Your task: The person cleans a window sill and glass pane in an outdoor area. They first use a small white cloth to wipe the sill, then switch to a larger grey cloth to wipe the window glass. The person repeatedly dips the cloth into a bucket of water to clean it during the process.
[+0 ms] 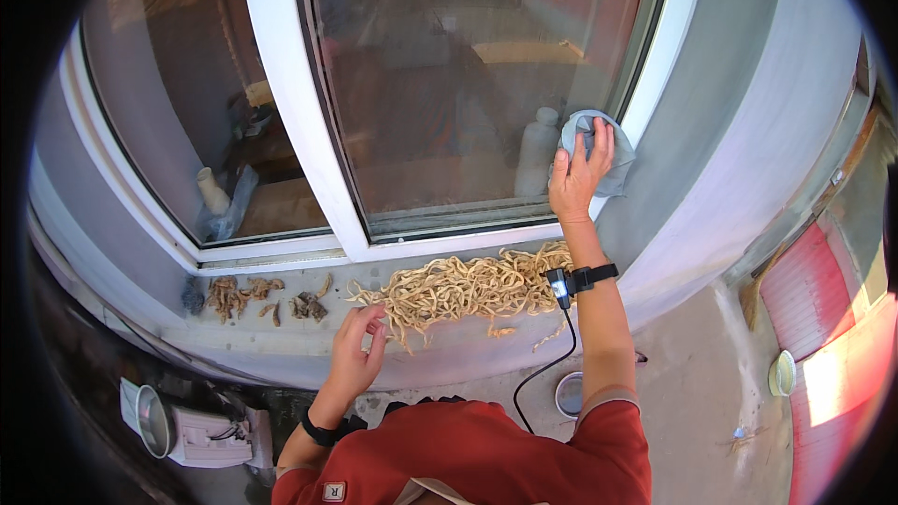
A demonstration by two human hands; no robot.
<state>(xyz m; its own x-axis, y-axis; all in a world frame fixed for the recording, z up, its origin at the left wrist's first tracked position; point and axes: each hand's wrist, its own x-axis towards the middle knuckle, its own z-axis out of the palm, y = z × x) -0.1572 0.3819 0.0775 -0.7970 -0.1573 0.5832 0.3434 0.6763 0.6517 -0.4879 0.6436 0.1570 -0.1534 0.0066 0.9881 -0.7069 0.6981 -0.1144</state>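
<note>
My right hand [582,165] presses a grey-blue cloth [617,172] against the lower right corner of the window pane [435,98], by the white frame [663,49]. Part of the cloth hangs over that frame. My left hand [358,347] holds nothing; its fingers are loosely curled and apart, at the left end of a heap of pale dried strips [463,287] on the sill [323,344]. Whether its fingertips touch the strips I cannot tell. Behind the glass, close to the cloth, a whitish bottle [538,151] shows.
Small brown dried pieces [228,298] lie on the sill's left part. Below stand a round bowl [569,393] and, at left, a metal basin [153,421] beside a pale box-like object [210,438]. At right are a broom [754,294], a yellowish bucket [781,373] and red panels [807,287].
</note>
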